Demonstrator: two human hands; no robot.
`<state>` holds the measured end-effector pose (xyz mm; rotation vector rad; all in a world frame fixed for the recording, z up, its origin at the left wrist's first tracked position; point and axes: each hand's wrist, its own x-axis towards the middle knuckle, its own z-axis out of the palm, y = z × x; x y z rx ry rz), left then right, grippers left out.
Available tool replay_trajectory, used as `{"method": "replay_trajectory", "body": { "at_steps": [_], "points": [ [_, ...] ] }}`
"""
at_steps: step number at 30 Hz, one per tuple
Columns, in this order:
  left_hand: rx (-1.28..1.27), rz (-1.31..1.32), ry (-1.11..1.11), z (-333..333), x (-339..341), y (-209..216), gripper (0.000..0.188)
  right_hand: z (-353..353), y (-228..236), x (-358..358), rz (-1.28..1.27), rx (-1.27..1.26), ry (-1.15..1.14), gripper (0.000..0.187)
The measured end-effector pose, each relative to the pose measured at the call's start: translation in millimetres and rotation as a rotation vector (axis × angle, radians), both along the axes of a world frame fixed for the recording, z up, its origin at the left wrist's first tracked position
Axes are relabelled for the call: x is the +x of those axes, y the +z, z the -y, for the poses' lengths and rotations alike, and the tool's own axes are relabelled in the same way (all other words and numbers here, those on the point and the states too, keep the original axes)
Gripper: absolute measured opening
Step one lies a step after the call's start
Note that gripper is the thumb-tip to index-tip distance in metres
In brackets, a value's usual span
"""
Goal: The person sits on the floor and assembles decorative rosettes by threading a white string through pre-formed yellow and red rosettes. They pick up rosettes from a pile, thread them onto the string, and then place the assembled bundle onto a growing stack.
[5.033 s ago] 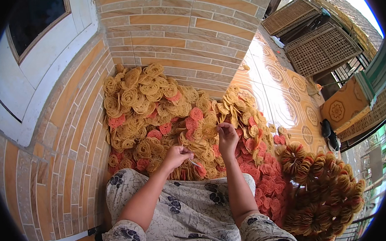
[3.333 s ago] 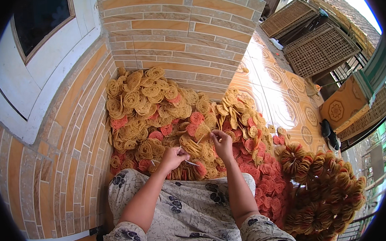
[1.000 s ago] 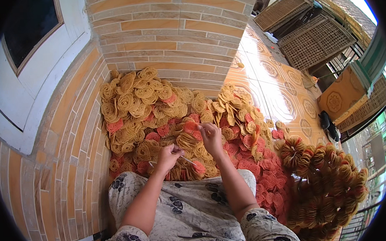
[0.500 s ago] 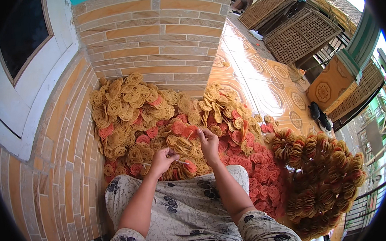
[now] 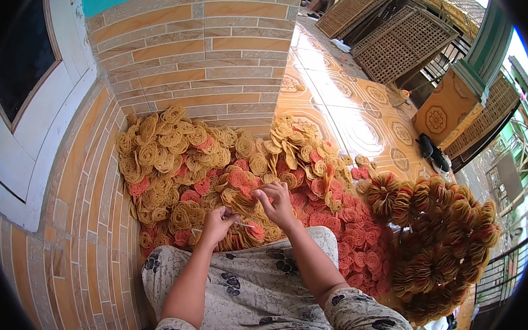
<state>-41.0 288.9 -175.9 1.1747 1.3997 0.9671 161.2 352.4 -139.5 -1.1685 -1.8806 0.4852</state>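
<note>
My left hand (image 5: pixel 217 226) is closed in a pinch on a thin pale stick or cord (image 5: pixel 243 224). Its far end reaches to a red disc (image 5: pixel 255 230) beside a tight row of yellow discs at my lap. Just right of it, my right hand (image 5: pixel 277 205) hovers over the pile, thumb and bent fingers apart, with nothing visible between them. Before me spreads a heap of yellow lacy, swirled discs (image 5: pixel 164 143), like dried noodle crackers, mixed with red ones. More red discs (image 5: pixel 363 237) lie massed beside my right knee.
Large round bunches of strung discs (image 5: pixel 441 245) stand at the right. A tiled wall (image 5: pixel 193 67) closes off the far side, and a white door (image 5: pixel 54 146) is at the left. Beyond lie a patterned tile floor (image 5: pixel 332 101), black shoes (image 5: pixel 433 152) and woven bamboo racks (image 5: pixel 404 44).
My right hand has drawn back slightly toward me and its fingers have parted, away from the red disc they were at. The left hand keeps its pinch. The whole view has shifted a little.
</note>
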Motion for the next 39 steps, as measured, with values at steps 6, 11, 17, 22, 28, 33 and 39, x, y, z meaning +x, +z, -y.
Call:
{"method": "replay_trajectory", "body": {
  "at_steps": [6, 11, 17, 22, 28, 33, 39],
  "points": [
    [-0.007, -0.079, -0.007, -2, -2, -3, 0.016, -77, -30, 43, 0.602, -0.281, -0.683, 0.037],
    [0.011, -0.167, -0.041, -7, 2, -6, 0.019, -94, -63, 44, 0.716, -0.318, -0.674, 0.037],
    [0.036, -0.220, -0.039, -7, 4, -5, 0.023, -98, -63, 52, 0.113, -0.459, -0.583, 0.022],
    [0.057, -0.228, -0.037, -6, 5, 1, 0.021, -74, -46, 50, -0.472, -0.508, -0.092, 0.020],
    [0.068, -0.178, -0.024, -3, 4, 2, 0.021, -29, -13, 25, -0.104, -0.334, 0.002, 0.015],
    [0.084, -0.245, -0.031, -1, 2, -3, 0.022, -11, 8, 21, 0.173, 0.043, 0.020, 0.010],
    [0.118, -0.269, -0.029, 6, 5, 7, 0.026, 7, 11, 8, -0.448, -0.335, 0.229, 0.013]
  ]
}}
